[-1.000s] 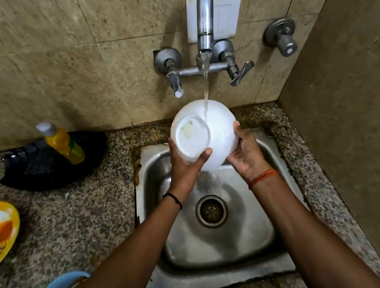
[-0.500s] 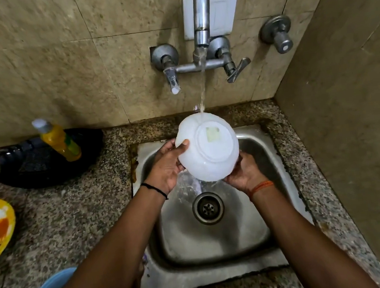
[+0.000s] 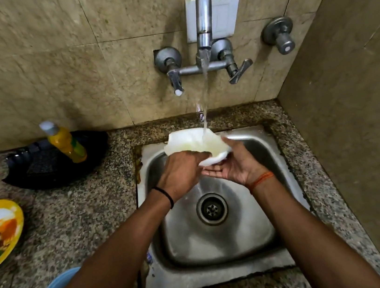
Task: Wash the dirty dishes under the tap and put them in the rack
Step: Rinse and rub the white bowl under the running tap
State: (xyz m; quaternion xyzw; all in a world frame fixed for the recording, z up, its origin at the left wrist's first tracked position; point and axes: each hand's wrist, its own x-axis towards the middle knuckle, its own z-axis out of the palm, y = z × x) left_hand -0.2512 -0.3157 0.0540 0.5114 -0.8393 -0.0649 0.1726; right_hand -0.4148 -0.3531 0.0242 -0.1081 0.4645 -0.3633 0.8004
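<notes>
Your left hand (image 3: pixel 180 171) and right hand (image 3: pixel 233 165) both hold the white bowl (image 3: pixel 191 145) under the tap (image 3: pixel 203 34) stream, at 12 o'clock over the sink (image 3: pixel 221 234); wall near at 3 o'clock.

No text, label or number can be read anywhere.

Dim warm indoor light from above, soft shadows under the tap (image 3: pixel 201 17) on the wall. Glare on the sink (image 3: pixel 222 241) basin. Motion blur on the bowl (image 3: pixel 191 141) and water. Wide-angle bending at edges.
</notes>
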